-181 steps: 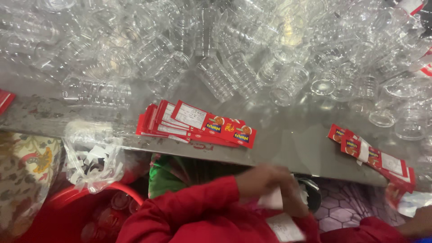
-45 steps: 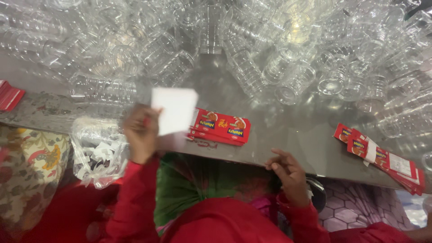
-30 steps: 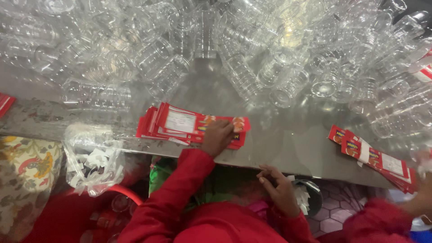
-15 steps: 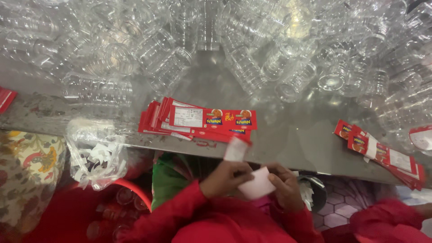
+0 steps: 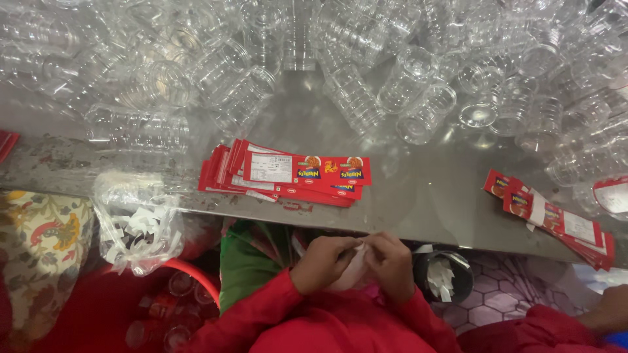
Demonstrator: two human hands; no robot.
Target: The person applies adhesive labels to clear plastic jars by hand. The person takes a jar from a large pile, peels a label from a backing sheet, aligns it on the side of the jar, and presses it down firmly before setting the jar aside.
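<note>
Nearest the camera, at 6 o'clock, the left hand and right hand have drawn back from the worktop and now meet just below its edge. The fingers of both are pinched together on one white label piece; half a second ago the two hands were only closing on it, so peeling seems under way. At 4 o'clock a small dark cup holds white scraps. At 12 o'clock from the hands the stack of red labels lies untouched on the worktop. Farther, from 10 to 2 o'clock, clear plastic jars lie heaped.
</note>
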